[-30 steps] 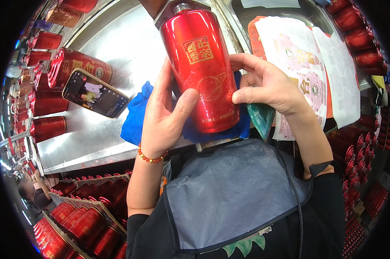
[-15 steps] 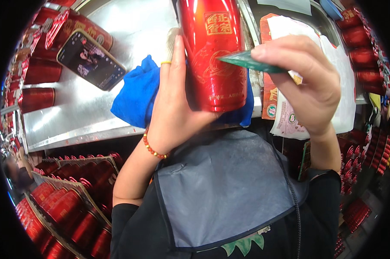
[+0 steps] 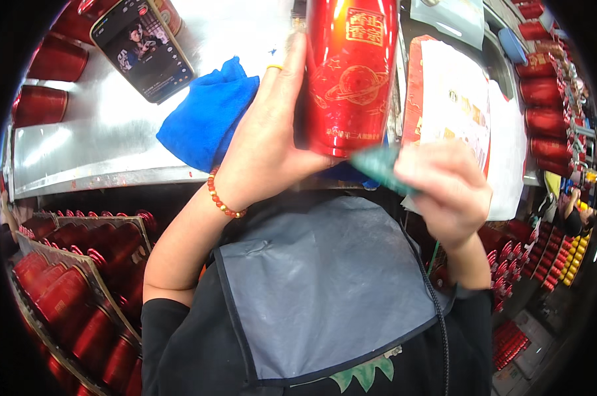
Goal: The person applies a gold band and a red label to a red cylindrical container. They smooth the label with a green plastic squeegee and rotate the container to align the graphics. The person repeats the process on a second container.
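Observation:
My left hand (image 3: 265, 135) is closed around the lower left side of a glossy red metal canister (image 3: 351, 115), its thumb under the canister's lower end. The canister carries gold printing and a ringed-planet picture. My right hand (image 3: 447, 188), smeared by motion, pinches a flat green pointed scraper (image 3: 383, 166). The scraper's tip lies close to the canister's lower edge; I cannot tell whether they touch. A blue cloth (image 3: 202, 122) lies on the metal tabletop beside my left wrist, and part of it shows beneath the canister.
A phone (image 3: 143, 49) with a lit screen leans on a red canister at the far left of the metal table (image 3: 94, 152). White printed sheets (image 3: 453, 99) lie to the right. Trays of red canisters (image 3: 64, 290) stand at the lower left. A person is at the far right.
My right hand has swung down with the green scraper, from over the planet picture to the canister's lower edge. My left hand keeps its hold. The whole view has shifted.

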Demonstrator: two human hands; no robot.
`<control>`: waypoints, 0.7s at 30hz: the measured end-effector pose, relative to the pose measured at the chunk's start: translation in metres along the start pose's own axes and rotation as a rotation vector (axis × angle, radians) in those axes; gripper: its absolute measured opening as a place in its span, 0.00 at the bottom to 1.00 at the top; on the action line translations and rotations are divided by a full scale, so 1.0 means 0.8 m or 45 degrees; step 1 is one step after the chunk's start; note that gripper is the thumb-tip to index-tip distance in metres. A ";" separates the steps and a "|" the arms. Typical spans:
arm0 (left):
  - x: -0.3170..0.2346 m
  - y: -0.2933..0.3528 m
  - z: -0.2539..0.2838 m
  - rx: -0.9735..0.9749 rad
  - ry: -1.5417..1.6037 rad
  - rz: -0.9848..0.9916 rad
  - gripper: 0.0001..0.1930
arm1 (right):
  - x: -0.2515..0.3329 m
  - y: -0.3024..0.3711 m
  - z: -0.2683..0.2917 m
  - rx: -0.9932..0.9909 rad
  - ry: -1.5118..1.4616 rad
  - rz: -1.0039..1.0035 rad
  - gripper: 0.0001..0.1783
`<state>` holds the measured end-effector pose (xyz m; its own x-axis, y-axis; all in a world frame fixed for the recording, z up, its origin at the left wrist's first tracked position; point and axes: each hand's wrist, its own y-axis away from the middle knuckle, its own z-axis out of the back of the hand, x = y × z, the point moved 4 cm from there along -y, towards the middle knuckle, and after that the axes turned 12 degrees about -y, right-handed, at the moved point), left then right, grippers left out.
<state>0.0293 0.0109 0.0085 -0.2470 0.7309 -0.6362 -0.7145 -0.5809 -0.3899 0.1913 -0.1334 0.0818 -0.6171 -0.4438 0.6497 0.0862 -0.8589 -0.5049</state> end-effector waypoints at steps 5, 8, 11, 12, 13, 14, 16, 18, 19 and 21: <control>-0.004 0.000 0.000 -0.010 0.062 0.041 0.65 | 0.012 -0.013 0.009 -0.118 0.176 -0.154 0.25; -0.006 0.000 -0.003 -0.032 0.111 0.050 0.64 | 0.035 -0.018 -0.017 0.200 0.127 -0.016 0.24; -0.014 0.000 0.001 -0.040 0.109 0.123 0.63 | 0.039 -0.023 -0.002 0.036 0.263 -0.156 0.23; -0.015 -0.001 0.001 -0.035 0.126 0.143 0.63 | 0.032 -0.029 0.007 -0.092 0.497 -0.155 0.23; -0.017 -0.002 0.001 -0.030 0.142 0.164 0.63 | 0.028 -0.033 -0.003 -0.010 0.422 -0.154 0.24; -0.018 -0.002 0.003 -0.030 0.140 0.188 0.62 | 0.034 -0.035 -0.016 0.128 0.324 -0.059 0.27; -0.022 0.000 0.006 0.005 0.073 0.238 0.62 | 0.037 -0.038 -0.020 0.199 0.278 0.034 0.28; -0.025 0.000 0.006 -0.071 0.043 0.193 0.60 | 0.033 -0.042 -0.006 0.063 0.391 -0.002 0.27; -0.026 0.000 0.007 -0.072 0.016 0.191 0.60 | 0.034 -0.045 -0.008 0.124 0.395 -0.034 0.27; -0.027 -0.002 0.010 -0.077 -0.040 0.186 0.59 | 0.042 -0.043 -0.018 0.351 0.262 0.052 0.26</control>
<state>0.0305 -0.0013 0.0278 -0.3664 0.6477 -0.6680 -0.6293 -0.7013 -0.3349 0.1564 -0.1147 0.1128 -0.7510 -0.4426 0.4900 0.3050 -0.8907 -0.3371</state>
